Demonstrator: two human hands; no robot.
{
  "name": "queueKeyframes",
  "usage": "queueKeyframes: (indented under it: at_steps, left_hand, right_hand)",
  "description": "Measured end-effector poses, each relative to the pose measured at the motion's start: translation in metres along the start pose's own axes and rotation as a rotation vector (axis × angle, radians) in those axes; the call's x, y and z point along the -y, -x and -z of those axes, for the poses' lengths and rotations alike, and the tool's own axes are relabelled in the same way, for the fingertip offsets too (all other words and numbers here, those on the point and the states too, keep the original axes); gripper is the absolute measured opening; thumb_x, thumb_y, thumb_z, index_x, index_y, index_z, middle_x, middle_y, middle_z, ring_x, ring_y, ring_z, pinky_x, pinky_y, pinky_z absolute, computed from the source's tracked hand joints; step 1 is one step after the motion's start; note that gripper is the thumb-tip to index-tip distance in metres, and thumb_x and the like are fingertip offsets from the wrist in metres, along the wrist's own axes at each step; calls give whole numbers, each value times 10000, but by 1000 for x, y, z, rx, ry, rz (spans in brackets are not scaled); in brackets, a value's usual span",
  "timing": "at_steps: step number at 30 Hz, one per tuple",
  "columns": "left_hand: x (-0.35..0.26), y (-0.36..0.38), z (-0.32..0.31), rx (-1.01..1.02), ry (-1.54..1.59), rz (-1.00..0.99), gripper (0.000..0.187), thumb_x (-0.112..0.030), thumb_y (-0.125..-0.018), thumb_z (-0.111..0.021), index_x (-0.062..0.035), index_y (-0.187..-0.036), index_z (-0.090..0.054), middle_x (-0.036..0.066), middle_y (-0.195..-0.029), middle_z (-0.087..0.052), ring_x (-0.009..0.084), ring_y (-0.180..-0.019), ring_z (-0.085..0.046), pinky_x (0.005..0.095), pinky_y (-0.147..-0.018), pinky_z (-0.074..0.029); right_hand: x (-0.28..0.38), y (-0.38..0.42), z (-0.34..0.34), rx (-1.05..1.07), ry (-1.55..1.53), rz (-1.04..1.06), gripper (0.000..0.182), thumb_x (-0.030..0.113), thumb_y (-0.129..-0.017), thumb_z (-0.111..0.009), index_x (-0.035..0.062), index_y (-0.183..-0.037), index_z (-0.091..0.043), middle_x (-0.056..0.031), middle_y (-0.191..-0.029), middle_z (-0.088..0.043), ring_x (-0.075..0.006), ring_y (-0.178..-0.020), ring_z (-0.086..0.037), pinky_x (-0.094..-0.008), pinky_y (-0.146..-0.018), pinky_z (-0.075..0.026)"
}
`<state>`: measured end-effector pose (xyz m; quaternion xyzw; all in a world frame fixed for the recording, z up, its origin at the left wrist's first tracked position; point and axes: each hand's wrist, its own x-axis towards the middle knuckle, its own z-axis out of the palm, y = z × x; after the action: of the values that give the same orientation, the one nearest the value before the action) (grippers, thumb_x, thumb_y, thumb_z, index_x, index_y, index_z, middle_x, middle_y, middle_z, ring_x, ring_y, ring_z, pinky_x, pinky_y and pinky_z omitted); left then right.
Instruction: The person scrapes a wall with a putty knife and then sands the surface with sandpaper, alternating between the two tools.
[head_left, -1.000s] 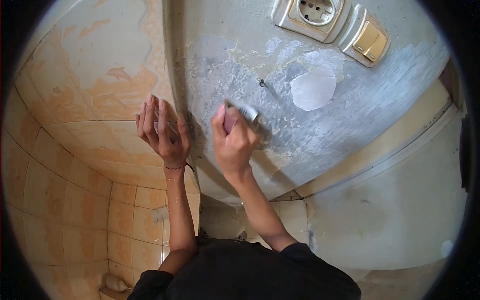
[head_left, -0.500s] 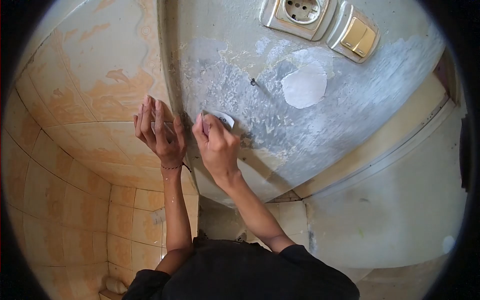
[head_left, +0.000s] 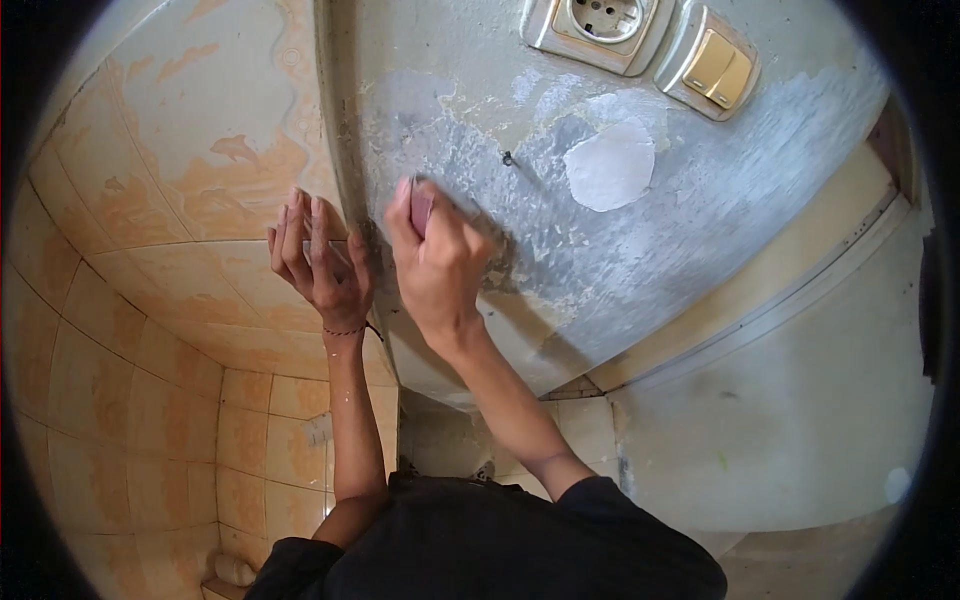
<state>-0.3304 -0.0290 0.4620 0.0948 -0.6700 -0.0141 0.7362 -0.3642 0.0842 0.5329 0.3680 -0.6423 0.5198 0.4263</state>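
My right hand (head_left: 440, 265) grips a folded piece of sandpaper (head_left: 421, 208), its reddish-brown side showing between thumb and fingers, against the patchy grey wall (head_left: 450, 150). My left hand (head_left: 325, 260) rests with its fingers spread on the orange-patterned tiles (head_left: 220, 285), beside the wall's corner edge. Nothing shows in its fingers. A round white patch (head_left: 610, 165) and a small dark screw (head_left: 508, 158) are on the wall, up and to the right of my right hand.
A power socket (head_left: 605, 15) and a double light switch (head_left: 714, 68) are mounted at the top of the wall. A beige frame (head_left: 760, 270) curves along the right, beside a pale panel (head_left: 770, 430). Tiled walls meet at the lower left.
My right hand has moved up along the wall with the sandpaper, whose white printed side no longer shows clearly. My left hand has stayed in place.
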Motion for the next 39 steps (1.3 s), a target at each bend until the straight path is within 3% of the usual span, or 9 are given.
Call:
queueKeyframes:
  at_steps: [5, 11, 13, 16, 21, 28, 30, 33, 39]
  left_hand:
    - [1, -1, 1, 10, -13, -3, 440, -202, -943, -642, -50, -1351, -578, 148, -1413, -535, 303, -1339, -434, 463, -1156, -290]
    - [0, 0, 3, 11, -3, -7, 440, -190, -943, -637, -38, -1351, -577, 144, -1416, -533, 303, -1332, -434, 461, -1148, -292]
    - [0, -1, 1, 12, 7, -9, 434, -190, -946, -634, -37, -1348, -579, 143, -1417, -533, 303, -1332, -433, 462, -1146, -294]
    - [-5, 0, -1, -5, 24, 1, 429, -194, -955, -627, -42, -1353, -574, 144, -1425, -525, 303, -1334, -430, 466, -1146, -292]
    - [-6, 1, -1, -6, -3, 16, 450, -185, -962, -623, -55, -1385, -544, 145, -1453, -495, 297, -1347, -418, 471, -1148, -283]
    - [-10, 4, 0, 29, -3, 17, 454, -168, -970, -621, -43, -1396, -530, 153, -1464, -480, 306, -1364, -408, 480, -1143, -286]
    - [-11, 3, -2, -3, -11, 13, 452, -171, -976, -613, -31, -1397, -526, 161, -1466, -473, 308, -1362, -411, 489, -1135, -293]
    - [-7, 3, -4, -8, -10, -10, 456, -176, -978, -607, -24, -1398, -521, 168, -1468, -472, 310, -1358, -416, 498, -1129, -298]
    - [-8, 5, 3, 31, -36, -15, 459, -161, -982, -593, -13, -1409, -514, 177, -1480, -459, 319, -1360, -414, 467, -1117, -304]
  right_hand:
    - [-6, 16, -10, -86, -33, 36, 221, 93, -937, -660, 54, -759, -535, -86, -631, -557, -264, -505, -580, -361, -448, -442]
    - [-24, 55, 23, 75, 85, -112, 189, 98, -942, -652, 38, -787, -561, -90, -657, -567, -276, -524, -576, -386, -481, -442]
    - [-30, 44, 38, -7, 133, -195, 194, 107, -945, -650, 17, -802, -556, -112, -717, -567, -307, -586, -582, -408, -524, -440]
    - [-34, 27, 43, -84, 150, -142, 200, 127, -942, -661, 4, -821, -560, -132, -794, -559, -337, -651, -577, -420, -560, -440]
    - [-40, 55, 41, 68, 301, -44, 201, 158, -921, -687, 14, -834, -577, -73, -786, -466, -257, -770, -507, -399, -701, -347]
    - [-64, 39, 55, -171, 277, -143, 221, 147, -945, -630, 22, -779, -553, -117, -804, -481, -310, -790, -506, -440, -721, -333]
    - [-70, 43, 49, -189, 295, -99, 234, 149, -935, -637, 36, -755, -539, -111, -792, -480, -310, -777, -505, -432, -719, -324]
    - [-69, 72, 48, 49, 264, -11, 224, 156, -909, -670, 64, -742, -551, -76, -769, -497, -277, -752, -510, -394, -695, -307]
    - [-81, 61, 63, -129, 235, -65, 263, 170, -925, -657, 72, -715, -534, -72, -750, -495, -265, -725, -480, -400, -684, -297]
